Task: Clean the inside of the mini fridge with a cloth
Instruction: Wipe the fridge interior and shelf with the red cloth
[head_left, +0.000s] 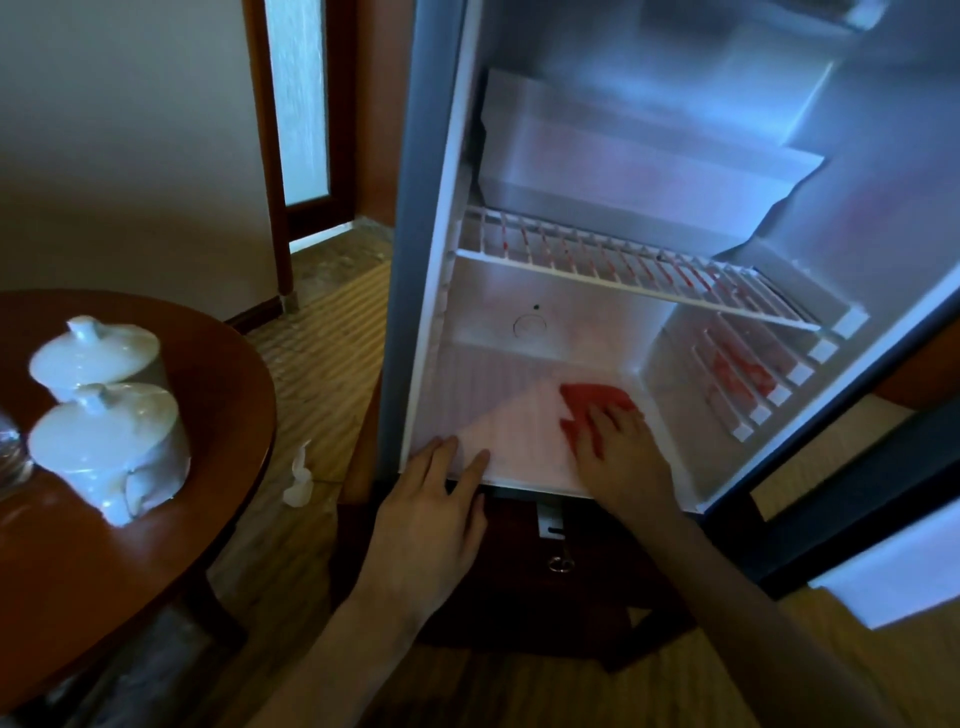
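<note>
The mini fridge (431, 218) stands open, its white inside lit. A red cloth (589, 402) lies on the fridge floor at the front right. My right hand (621, 452) presses flat on the cloth with straight fingers. My left hand (431, 514) rests with straight fingers on the front left lip of the fridge floor. A white wire shelf (623, 270) spans the fridge above both hands, and part of the cloth is hidden under my right hand.
A round wooden table (130, 545) stands at the left with two white lidded cups (104, 426). A crumpled white tissue (298, 478) lies on the floor beside the fridge. The open fridge door (857, 519) is at the right. A dark cabinet (519, 582) sits under the fridge.
</note>
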